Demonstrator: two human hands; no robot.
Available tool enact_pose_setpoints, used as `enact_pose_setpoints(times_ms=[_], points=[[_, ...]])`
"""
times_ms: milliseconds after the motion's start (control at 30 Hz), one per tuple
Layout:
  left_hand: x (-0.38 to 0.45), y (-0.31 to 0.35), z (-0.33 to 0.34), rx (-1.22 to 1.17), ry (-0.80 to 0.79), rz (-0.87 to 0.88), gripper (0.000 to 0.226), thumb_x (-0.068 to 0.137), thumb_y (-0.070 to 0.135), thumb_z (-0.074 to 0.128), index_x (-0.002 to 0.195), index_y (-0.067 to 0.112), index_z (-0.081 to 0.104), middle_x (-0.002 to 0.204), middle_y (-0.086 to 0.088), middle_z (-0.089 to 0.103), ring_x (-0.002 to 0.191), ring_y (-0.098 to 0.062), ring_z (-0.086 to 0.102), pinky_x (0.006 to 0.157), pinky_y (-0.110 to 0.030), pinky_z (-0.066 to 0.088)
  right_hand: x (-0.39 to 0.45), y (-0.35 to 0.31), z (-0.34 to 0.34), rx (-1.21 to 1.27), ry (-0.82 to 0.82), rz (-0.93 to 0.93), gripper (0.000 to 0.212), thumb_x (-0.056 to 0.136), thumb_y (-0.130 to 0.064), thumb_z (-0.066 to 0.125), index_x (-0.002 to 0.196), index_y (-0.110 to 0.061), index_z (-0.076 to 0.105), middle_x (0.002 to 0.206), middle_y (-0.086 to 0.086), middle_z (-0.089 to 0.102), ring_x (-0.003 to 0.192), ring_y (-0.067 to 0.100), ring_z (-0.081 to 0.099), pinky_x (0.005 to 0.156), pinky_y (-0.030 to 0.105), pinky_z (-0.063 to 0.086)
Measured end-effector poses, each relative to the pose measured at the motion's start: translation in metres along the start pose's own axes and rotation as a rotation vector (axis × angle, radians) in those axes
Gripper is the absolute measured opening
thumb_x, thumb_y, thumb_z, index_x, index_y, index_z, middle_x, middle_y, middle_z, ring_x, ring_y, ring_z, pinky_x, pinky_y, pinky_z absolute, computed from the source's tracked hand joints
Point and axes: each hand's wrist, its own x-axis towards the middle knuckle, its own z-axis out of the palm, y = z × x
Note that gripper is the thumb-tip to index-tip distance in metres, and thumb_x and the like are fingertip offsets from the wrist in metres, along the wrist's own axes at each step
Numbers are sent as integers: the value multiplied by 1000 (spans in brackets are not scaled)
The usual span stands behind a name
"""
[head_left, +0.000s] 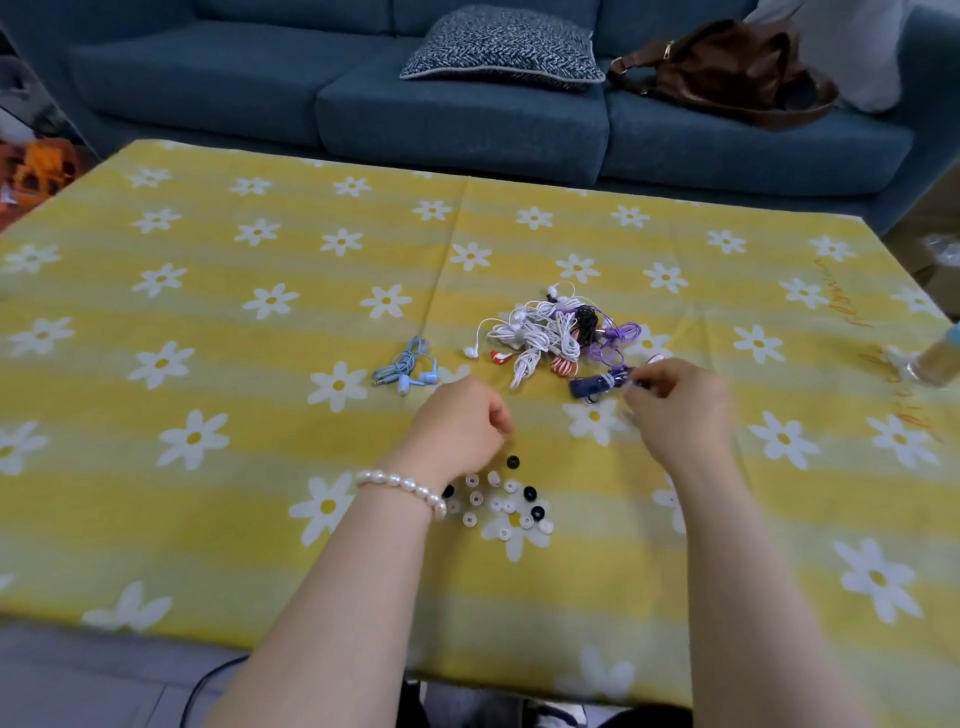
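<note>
Right of centre, the right hand (675, 405) pinches an earbud of the dark blue earphones (592, 385), which lie on the bench (218, 332) below the tangled pile (550, 332). The left hand (457, 421) curls above the ear tips (498, 504); I cannot tell whether it holds one. The step is probably fitting a tip, so next the tip must meet the bud squarely.

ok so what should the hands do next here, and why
Probably lower the left hand to pinch one tip from the loose ear tips lying close by its wrist. The right hand pinches one end of the dark blue earphones, as if presenting it for a tip. Whether the left fingers hold one now is unclear.
</note>
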Motion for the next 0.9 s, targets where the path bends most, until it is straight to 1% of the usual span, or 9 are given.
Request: enact_pose_setpoints(times_ms=[67,133,200,300,467,633,733,800,900], points=[[2,2,5,55,-14,-5,20,81,6,61,89,22,71,96,2,69,89,-16,62,85,-30,51,-6,-9,-10,113,43,-71,3,82,-12,63,84,-13,65,71,5,58,72,26,55,65,32,41],[3,4,10,93,-48,-7,17,79,9,65,89,23,69,97,1,68,89,-17,63,84,-31,52,-14,-15,-18,247,95,-105,7,83,-20,64,78,-19,60,74,6,62,73,28,60,69,35,47],[3,5,16,116,-78,-14,16,75,12,70,85,23,67,96,0,67,88,-18,63,83,-33,52,-21,-19,-26,387,148,-115,14,84,-23,65,73,-24,56,73,4,62,69,27,59,66,34,47],[4,6,24,164,-86,-16,19,74,6,69,78,24,63,95,0,67,88,-19,63,82,-33,52,-25,-23,-36,539,187,-88,17,83,-24,67,70,-22,57,64,1,56,58,15,50,55,25,40],[6,5,29,193,-46,-11,25,77,-1,58,69,23,61,90,-1,68,83,-20,63,75,-30,52,-25,-22,-40,705,127,7,16,83,-26,66,72,-16,59,63,-6,65,48,1,52,49,16,40],[7,5,27,181,-45,4,20,77,7,66,67,23,60,88,1,68,81,-18,63,68,-27,49,-27,-26,-40,783,28,9,11,86,-18,64,88,-9,58,62,-4,69,48,8,50,45,14,39],[4,10,15,-72,37,10,16,79,8,68,72,20,61,74,5,63,65,-13,60,55,-19,45,-28,-27,-41,779,5,6,11,83,-15,67,89,-14,58,56,-3,65,41,9,44,42,15,35],[-3,20,4,-456,80,23,18,78,-2,67,72,15,62,67,2,64,58,-8,63,57,-21,49,-28,-28,-41,774,-33,12,5,82,-15,67,83,-14,63,51,-2,61,36,10,39,38,17,31],[-19,37,-11,-1011,46,80,19,74,-14,64,74,6,65,62,-4,68,56,-11,67,58,-20,55,-30,-31,-39,843,-154,77,2,77,-15,68,77,-13,68,51,2,57,34,10,39,35,17,29]])
